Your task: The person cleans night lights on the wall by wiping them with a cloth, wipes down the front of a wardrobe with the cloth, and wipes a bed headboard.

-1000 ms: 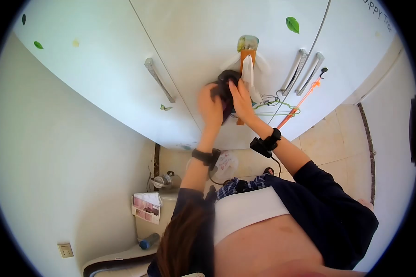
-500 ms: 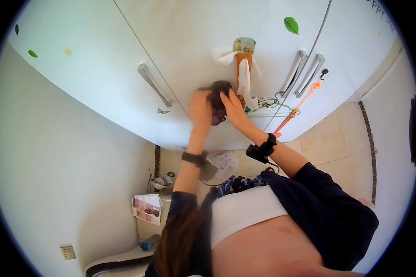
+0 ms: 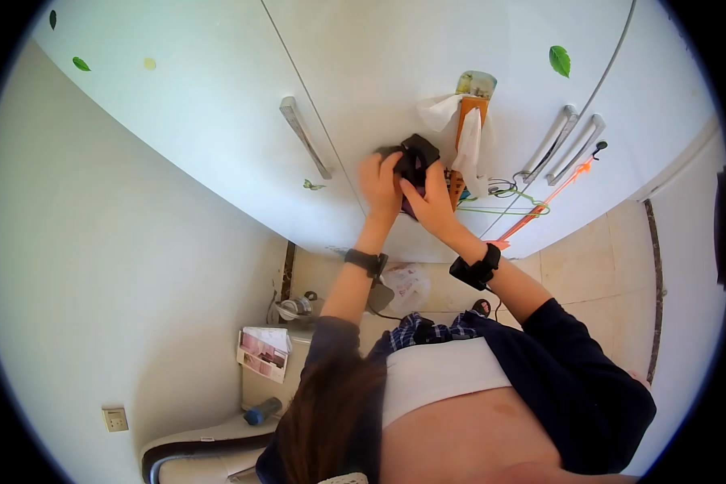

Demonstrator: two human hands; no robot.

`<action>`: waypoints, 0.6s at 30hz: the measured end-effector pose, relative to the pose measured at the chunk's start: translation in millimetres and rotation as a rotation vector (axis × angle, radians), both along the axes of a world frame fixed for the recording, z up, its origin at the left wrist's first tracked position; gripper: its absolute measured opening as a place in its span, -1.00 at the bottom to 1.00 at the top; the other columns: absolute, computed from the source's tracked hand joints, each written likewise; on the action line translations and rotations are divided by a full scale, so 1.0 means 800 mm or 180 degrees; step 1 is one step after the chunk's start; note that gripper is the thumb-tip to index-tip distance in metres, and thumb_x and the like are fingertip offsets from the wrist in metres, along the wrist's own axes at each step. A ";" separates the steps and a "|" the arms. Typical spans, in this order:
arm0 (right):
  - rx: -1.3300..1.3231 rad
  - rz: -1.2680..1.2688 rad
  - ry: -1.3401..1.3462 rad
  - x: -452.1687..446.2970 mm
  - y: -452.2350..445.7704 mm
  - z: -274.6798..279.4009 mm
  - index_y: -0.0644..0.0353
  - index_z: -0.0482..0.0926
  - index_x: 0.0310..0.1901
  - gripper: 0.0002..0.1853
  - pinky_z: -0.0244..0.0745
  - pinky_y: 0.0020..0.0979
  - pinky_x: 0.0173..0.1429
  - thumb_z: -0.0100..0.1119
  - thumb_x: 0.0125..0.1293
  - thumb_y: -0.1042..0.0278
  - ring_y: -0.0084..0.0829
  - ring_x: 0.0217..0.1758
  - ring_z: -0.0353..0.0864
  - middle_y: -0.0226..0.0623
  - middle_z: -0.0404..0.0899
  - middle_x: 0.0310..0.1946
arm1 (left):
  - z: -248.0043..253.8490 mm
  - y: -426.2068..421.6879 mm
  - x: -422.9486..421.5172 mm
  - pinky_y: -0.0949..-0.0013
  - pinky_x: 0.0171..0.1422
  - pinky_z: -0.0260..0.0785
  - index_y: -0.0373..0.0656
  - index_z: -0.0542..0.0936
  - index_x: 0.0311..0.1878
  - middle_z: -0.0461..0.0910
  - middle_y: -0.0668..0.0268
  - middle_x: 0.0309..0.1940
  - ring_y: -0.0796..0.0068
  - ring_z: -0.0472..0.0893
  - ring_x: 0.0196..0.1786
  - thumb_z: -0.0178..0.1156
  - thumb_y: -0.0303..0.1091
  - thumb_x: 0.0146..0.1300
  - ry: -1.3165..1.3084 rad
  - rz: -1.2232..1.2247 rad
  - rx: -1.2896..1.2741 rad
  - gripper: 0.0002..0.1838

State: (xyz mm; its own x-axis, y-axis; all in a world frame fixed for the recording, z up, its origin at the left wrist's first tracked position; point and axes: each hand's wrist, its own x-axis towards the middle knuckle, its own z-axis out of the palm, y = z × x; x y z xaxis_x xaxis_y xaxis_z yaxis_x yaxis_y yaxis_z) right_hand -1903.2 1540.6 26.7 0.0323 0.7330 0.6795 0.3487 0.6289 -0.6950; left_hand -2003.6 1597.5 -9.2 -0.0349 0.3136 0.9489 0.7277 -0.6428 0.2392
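Observation:
In front of the white cabinet doors, both hands hold up a dark, soft-looking bundle, black on top with a purple part lower down. I cannot tell what kind of thing it is. My left hand wraps its fingers round the bundle's left side. On its right side, my right hand grips with the thumb and fingers, the thumb lying across the front. The palms hide much of the bundle's lower part. Each wrist wears a black strap with a small box.
Just right of my hands, an orange tissue holder with white tissues hangs on the cabinet. Farther right are metal handles, green hangers and an orange strap. A plastic bag lies on the floor; a small stand with papers is lower left.
The view has shifted, so the cabinet and hands appear farther right. The bundle has been turned or spread, its black top now sticking up between my hands.

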 end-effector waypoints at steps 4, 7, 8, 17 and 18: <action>0.0765 0.0242 -0.0063 -0.041 0.024 0.103 0.38 0.27 0.12 -0.50 0.21 -0.21 0.22 0.13 0.16 0.43 -0.02 0.11 0.32 0.04 0.34 0.05 | 0.118 0.006 -0.040 0.16 0.07 0.25 -0.13 0.56 -0.17 0.55 0.24 -0.23 0.14 0.46 -0.09 0.08 -0.55 -0.04 -0.0495 0.0111 0.0083 -0.70; 0.0220 0.0595 0.0446 -0.057 0.037 0.134 0.33 0.29 0.12 -0.51 0.23 -0.24 0.20 0.12 0.14 0.42 -0.06 0.06 0.34 0.02 0.35 0.03 | 0.148 0.026 -0.055 0.12 0.03 0.23 -0.10 0.56 -0.13 0.49 0.14 -0.20 0.05 0.43 -0.10 0.08 -0.56 -0.08 -0.0618 0.0118 0.0319 -0.64; 0.0238 0.0582 0.0415 -0.058 0.039 0.128 0.33 0.29 0.12 -0.51 0.23 -0.24 0.20 0.12 0.14 0.42 -0.07 0.07 0.34 0.01 0.35 0.03 | 0.147 0.031 -0.058 0.10 -0.01 0.23 -0.08 0.55 -0.11 0.45 0.09 -0.20 0.02 0.42 -0.11 0.09 -0.56 -0.10 -0.0584 0.0166 0.0410 -0.61; -0.1365 0.0301 -0.1168 -0.022 0.021 -0.133 0.35 0.16 0.18 -0.37 0.39 -0.28 0.01 0.20 0.13 0.32 -0.09 -0.01 0.45 0.05 0.38 -0.03 | -0.119 -0.032 -0.073 0.09 0.05 0.28 -0.12 0.51 -0.09 0.53 0.16 -0.19 0.09 0.48 -0.06 0.04 -0.57 -0.07 0.0008 0.0001 -0.1758 -0.62; -0.1536 0.0150 -0.1502 -0.022 0.012 -0.141 0.36 0.18 0.15 -0.38 0.40 -0.28 -0.03 0.21 0.13 0.29 -0.06 -0.05 0.47 0.08 0.40 -0.07 | -0.124 -0.043 -0.076 0.09 0.04 0.27 -0.10 0.51 -0.09 0.52 0.15 -0.20 0.11 0.48 -0.08 0.06 -0.57 -0.08 0.0005 -0.0313 -0.2150 -0.61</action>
State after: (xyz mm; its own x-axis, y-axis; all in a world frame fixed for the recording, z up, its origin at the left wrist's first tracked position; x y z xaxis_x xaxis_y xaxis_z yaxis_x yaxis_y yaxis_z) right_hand -1920.9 1550.6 -86.0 -0.2271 0.9512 0.2091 0.6635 0.3083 -0.6817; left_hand -2064.7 1562.9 -108.2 0.0253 0.8388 0.5438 0.6742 -0.4160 0.6102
